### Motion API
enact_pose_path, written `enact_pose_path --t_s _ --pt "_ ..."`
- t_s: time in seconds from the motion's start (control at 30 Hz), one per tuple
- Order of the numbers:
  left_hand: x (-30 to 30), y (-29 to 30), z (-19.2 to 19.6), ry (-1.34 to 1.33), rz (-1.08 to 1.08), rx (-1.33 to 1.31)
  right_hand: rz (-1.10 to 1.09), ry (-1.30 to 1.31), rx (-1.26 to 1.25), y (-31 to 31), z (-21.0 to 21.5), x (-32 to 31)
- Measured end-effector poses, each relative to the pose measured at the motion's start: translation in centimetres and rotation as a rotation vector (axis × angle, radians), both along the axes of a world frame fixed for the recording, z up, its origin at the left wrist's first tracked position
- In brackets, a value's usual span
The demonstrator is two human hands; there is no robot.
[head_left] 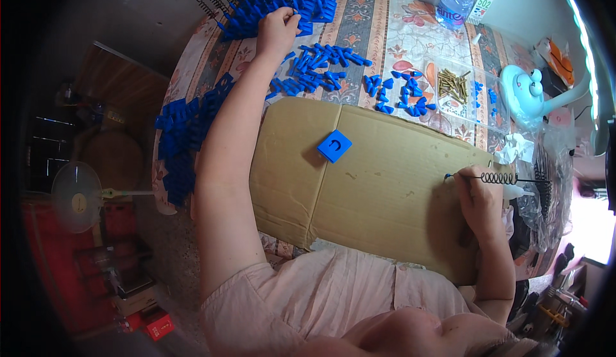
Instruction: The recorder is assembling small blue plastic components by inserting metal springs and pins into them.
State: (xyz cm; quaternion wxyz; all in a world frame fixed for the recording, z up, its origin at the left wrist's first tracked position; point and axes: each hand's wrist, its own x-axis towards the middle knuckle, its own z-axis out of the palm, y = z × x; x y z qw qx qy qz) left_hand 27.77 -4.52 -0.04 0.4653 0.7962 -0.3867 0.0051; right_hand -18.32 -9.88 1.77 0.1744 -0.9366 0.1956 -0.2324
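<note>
My left hand (277,28) reaches to the far left, over the near edge of a crowd of blue plastic stands (321,12) with black spring rods rising from them. Its fingers are pinched together; what they hold, if anything, is hidden. Over the right side of the cardboard sheet (398,184), my right hand (478,200) grips a black spring rod (499,178). The rod lies sideways, with a small blue tip at its left end and a coil to the right of my fingers. A blue block (334,146) with a dark curved groove sits on the cardboard.
Loose blue pegs (314,68) and blue cone pieces (414,94) lie beyond the cardboard. A clear tray (475,110) holds brass-coloured pins (453,86). More blue parts (179,139) pile at the left. A water bottle (455,1), turquoise lamp (523,97) and plastic bags (555,145) stand farther right.
</note>
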Motion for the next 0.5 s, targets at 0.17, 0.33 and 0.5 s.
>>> enact_pose_path --t_s 0.17,0.33,0.5 --pt "2.1 -0.5 -1.2 -0.094 -0.018 0.001 0.007 -0.006 -0.014 0.0 0.1 0.2" --pt "4.1 -0.5 -1.4 -0.09 -0.052 -0.012 -0.008 0.006 0.005 0.0 0.4 0.4" --pt "3.9 -0.6 -1.8 -0.063 -0.045 0.007 0.022 0.012 0.026 -0.6 0.1 0.4"
